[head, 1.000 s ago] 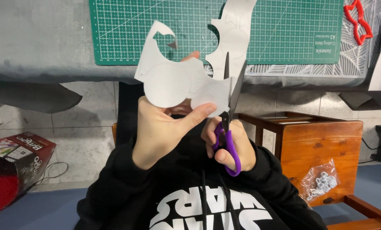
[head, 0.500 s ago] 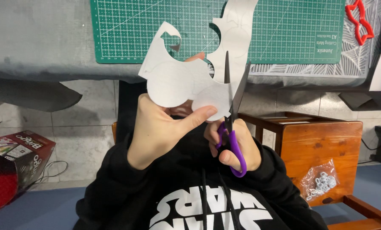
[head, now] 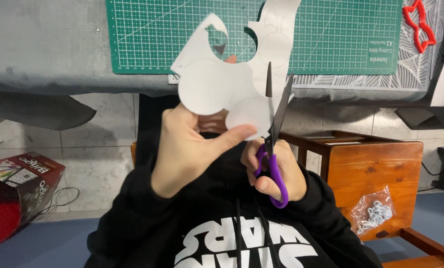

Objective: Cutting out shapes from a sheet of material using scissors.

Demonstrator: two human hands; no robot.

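Between the hands: white paper cutout (head: 217,87), pinched in left hand (head: 192,149), raised before the green-matted surface (head: 58,44). Purple-handled scissors (head: 274,144), gripped by right hand (head: 274,171), point upward, blades parted at the cutout's right edge.

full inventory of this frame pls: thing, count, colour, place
paper cut-out: 1, white, rounded lobes, held up in mid-frame
scissors: 1, purple handles, dark blades open at the paper's right edge
cutting mat: 1, green with a grid, on the table at the top
table cover: 1, grey, under the mat
star-shaped outline piece: 1, red, top right
wooden furniture: 1, brown, right
bag of small parts: 1, clear, pale pieces, on the wood
box: 1, red, multicoloured print, floor at left
hooded top: 1, black, white print
left hand: pinching the paper
right hand: in the scissor handles
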